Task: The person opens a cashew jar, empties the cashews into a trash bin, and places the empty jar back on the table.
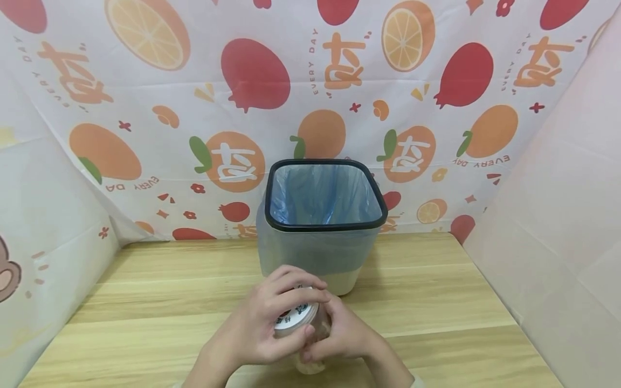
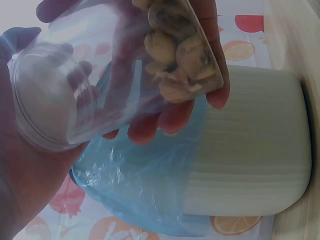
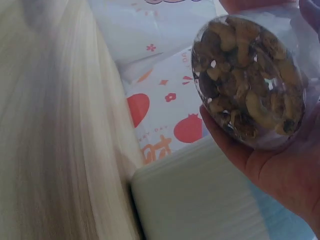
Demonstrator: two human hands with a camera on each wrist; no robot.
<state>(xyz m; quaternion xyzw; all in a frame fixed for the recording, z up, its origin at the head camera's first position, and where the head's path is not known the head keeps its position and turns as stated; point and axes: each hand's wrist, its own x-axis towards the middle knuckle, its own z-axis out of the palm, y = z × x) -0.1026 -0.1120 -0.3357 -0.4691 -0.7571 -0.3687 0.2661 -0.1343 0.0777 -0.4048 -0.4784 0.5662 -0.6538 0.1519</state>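
Observation:
A clear plastic jar (image 2: 115, 75) is held tilted above the table by both hands. Its white printed lid (image 1: 297, 317) shows in the head view between the fingers of my left hand (image 1: 259, 320), which grips the lid from above. Lower down, my right hand (image 1: 351, 331) wraps round the jar's body. Brown pieces that look like dried mushrooms (image 3: 245, 75) lie against the jar's bottom, filling only part of it. The lid sits on the jar; whether it is loosened cannot be told.
Just behind the hands stands a pale bin with a black rim (image 1: 327, 227) and a blue plastic bag (image 1: 315, 194) lining it. The wooden table (image 1: 184, 302) reaches back to a fruit-print cloth (image 1: 301, 108), with pale cloth walls at both sides.

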